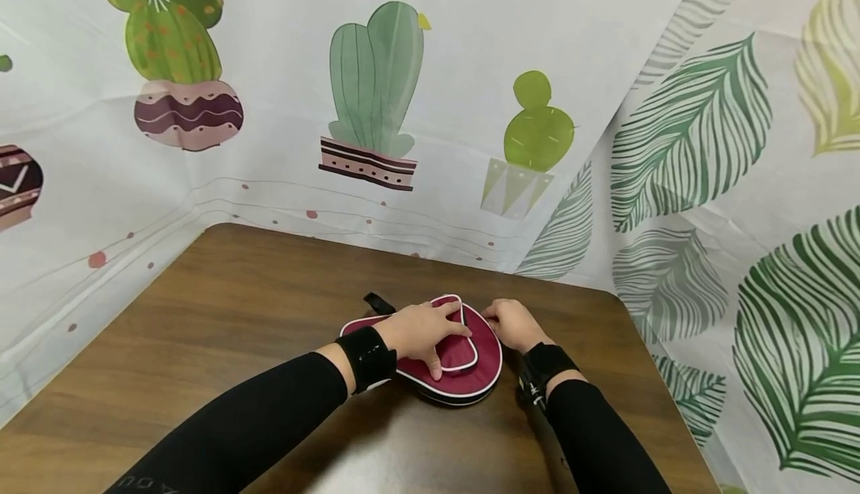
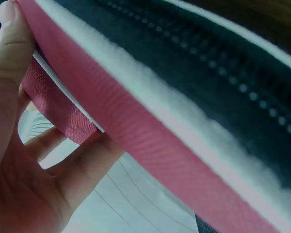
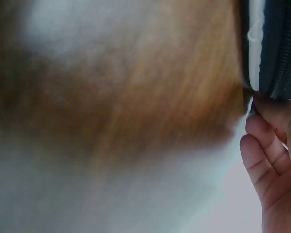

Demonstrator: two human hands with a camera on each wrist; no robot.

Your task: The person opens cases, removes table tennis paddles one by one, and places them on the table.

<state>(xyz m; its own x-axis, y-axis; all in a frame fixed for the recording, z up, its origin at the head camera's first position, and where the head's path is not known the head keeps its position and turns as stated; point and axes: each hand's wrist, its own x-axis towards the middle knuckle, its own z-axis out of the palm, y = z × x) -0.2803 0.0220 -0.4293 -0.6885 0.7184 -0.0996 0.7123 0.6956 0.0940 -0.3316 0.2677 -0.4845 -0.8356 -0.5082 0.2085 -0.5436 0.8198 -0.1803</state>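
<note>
1. From my end, I see the burgundy case (image 1: 487, 363) lying flat on the wooden bench (image 1: 201, 322), its broad rounded end towards the right hand (image 1: 512, 324).
2. I see the left hand (image 1: 422, 332) resting on top of the case, fingers spread rather than clenched, over the white-edged pocket (image 1: 458, 352).
3. At the case's rounded right edge, I make out the right hand with thumb and forefinger pinching a small dark tab (image 3: 252, 108); its shape is mostly hidden from me.
4. In the left wrist view I get a zipper (image 2: 222, 71) running along the case's black side wall, below its white piping.
5. A black strap (image 1: 379, 304) sticks out beyond the case's far left side.
6. Behind the case, past the bench, I see a white cloth (image 1: 275, 54) printed with potted cacti; a leaf-printed cloth (image 1: 712, 270) hangs to its right.
</note>
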